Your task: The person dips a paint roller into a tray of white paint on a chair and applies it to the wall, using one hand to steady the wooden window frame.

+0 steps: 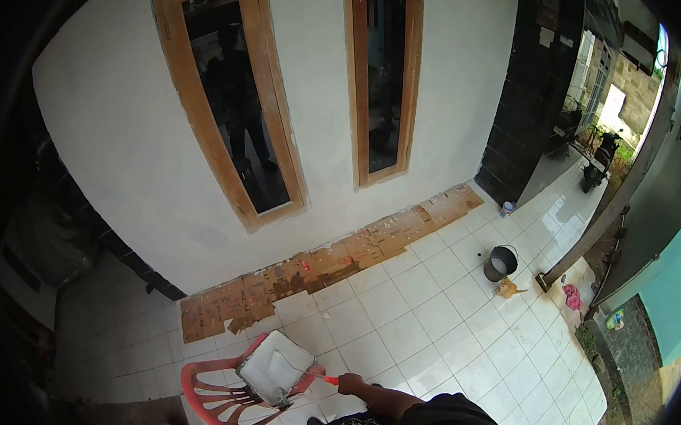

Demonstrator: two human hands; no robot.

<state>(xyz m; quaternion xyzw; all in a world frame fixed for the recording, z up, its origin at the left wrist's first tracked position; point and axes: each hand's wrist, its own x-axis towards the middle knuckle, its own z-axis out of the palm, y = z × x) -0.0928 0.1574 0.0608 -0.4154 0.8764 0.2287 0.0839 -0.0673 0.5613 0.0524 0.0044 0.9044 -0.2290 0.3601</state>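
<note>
My right hand is closed around the orange handle of a paint roller, whose thin metal rod reaches left into a paint tray. White paint coats the inside of the tray, and the roller head is hard to make out against it. The tray rests on the seat of a red plastic chair, left of my body. My left hand is out of sight.
Cardboard strips line the floor along the white wall, below two wooden-framed windows. Right of me are a black bucket, what looks like an orange cat, a can, a pink cloth and a leaning post.
</note>
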